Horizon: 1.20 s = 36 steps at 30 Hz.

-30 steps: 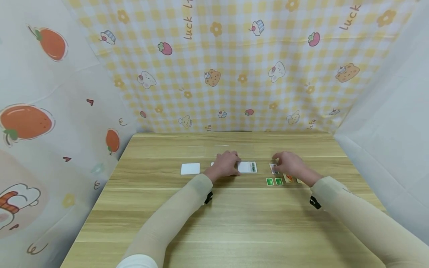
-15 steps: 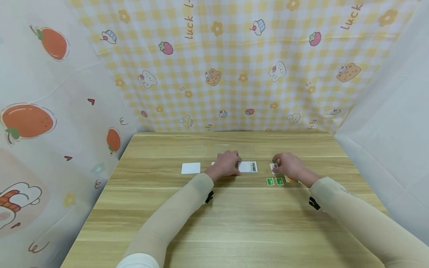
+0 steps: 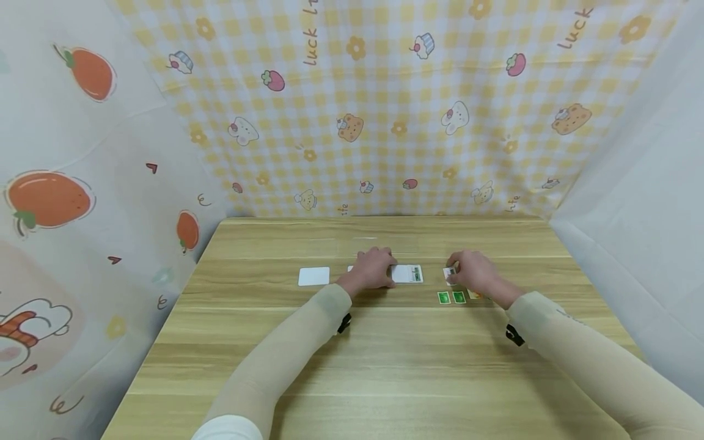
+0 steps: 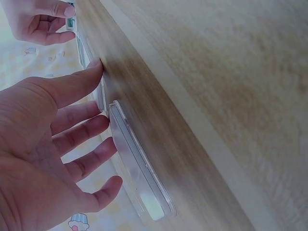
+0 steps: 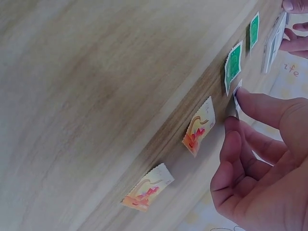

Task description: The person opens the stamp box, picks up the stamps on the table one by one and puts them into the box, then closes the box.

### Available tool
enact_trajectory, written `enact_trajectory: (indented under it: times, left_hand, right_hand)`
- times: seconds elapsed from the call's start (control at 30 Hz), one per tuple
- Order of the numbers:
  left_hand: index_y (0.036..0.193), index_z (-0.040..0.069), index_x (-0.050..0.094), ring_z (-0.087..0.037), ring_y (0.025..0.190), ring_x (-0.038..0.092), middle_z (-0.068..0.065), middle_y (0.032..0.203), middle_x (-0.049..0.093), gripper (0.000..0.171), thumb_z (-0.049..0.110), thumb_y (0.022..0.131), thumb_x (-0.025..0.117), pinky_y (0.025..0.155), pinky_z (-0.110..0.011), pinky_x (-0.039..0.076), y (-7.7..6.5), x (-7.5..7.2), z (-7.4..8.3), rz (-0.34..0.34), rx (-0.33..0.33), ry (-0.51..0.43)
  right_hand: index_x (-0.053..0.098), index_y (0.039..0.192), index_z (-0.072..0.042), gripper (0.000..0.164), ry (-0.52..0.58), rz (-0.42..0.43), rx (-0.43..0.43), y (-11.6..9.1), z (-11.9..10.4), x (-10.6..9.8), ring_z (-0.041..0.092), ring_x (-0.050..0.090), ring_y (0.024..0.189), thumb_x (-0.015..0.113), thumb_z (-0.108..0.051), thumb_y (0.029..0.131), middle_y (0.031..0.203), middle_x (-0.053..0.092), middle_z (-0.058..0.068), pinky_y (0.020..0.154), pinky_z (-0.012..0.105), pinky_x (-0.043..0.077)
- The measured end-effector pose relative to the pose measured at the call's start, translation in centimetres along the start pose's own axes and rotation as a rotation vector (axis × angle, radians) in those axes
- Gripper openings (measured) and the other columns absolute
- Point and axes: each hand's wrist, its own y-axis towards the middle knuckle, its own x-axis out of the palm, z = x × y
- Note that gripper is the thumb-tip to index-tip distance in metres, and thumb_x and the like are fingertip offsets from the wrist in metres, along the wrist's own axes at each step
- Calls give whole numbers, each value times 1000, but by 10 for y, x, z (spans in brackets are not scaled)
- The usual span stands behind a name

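My left hand (image 3: 373, 269) holds the left end of a thin stack of white cards (image 3: 404, 274) across its width, thumb on the near edge and fingers on the far edge. A small green-and-white stamp (image 3: 416, 274) lies at that stack's right end. Under the same hand, another white card stack (image 4: 139, 163) is mostly hidden in the head view. To the right, my right hand (image 3: 475, 271) pinches a small pale stamp (image 3: 448, 276) between thumb and index finger, close to the tabletop. In the right wrist view this stamp (image 5: 237, 98) shows nearly edge-on.
Two green stamps (image 3: 451, 297) lie just in front of the right hand. Two orange-and-yellow stamps (image 5: 198, 126) lie beside it, mostly covered in the head view. A blank white card (image 3: 314, 276) is on the left. Patterned cloth (image 3: 352, 110) hangs behind the wooden table (image 3: 385, 366).
The left hand stays in place on the cards. My right hand shifts very slightly at the pale stamp, which it covers a little more. The camera view drifts slightly.
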Motion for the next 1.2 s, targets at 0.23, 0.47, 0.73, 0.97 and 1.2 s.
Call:
enact_trajectory:
  times: [0.23,0.47,0.73,0.97,1.2]
  left_hand:
    - [135,23,66,-23,117,53,0,136,56,55,47,87,78,95,-54,45,1,2,-1,2,-8,-2]
    - [136,22,65,-23,118,52,0,136,55,56,47,87,78,96,-55,44,2,4,-2,2,-12,-13]
    - [136,23,66,-22,118,52,1,136,55,56,48,87,77,95,-53,44,2,4,-2,8,-12,-5]
    - [136,23,65,-22,118,52,1,136,55,56,48,87,77,96,-54,44,3,5,-3,5,-11,2]
    - [136,23,66,-22,118,52,1,135,55,55,47,87,78,97,-55,42,2,4,-3,7,-12,-13]
  right_hand:
    - [71,109,-2,30,19,18,-4,-2,0,1,16,53,58,82,-15,84,76,63,2,52,32,42]
    - [71,109,-3,28,24,24,-12,-1,0,1,16,52,57,81,-12,84,74,63,1,52,32,41]
    - [72,109,-3,26,27,54,-40,-2,-3,-2,16,55,61,80,-8,85,79,65,3,56,33,45]
    - [73,107,-3,23,38,85,-61,-3,-7,-5,16,58,64,80,-8,85,78,67,3,59,34,47]
    - [73,106,-3,23,62,101,-54,-3,-9,-7,16,59,64,80,-7,85,77,66,2,59,35,48]
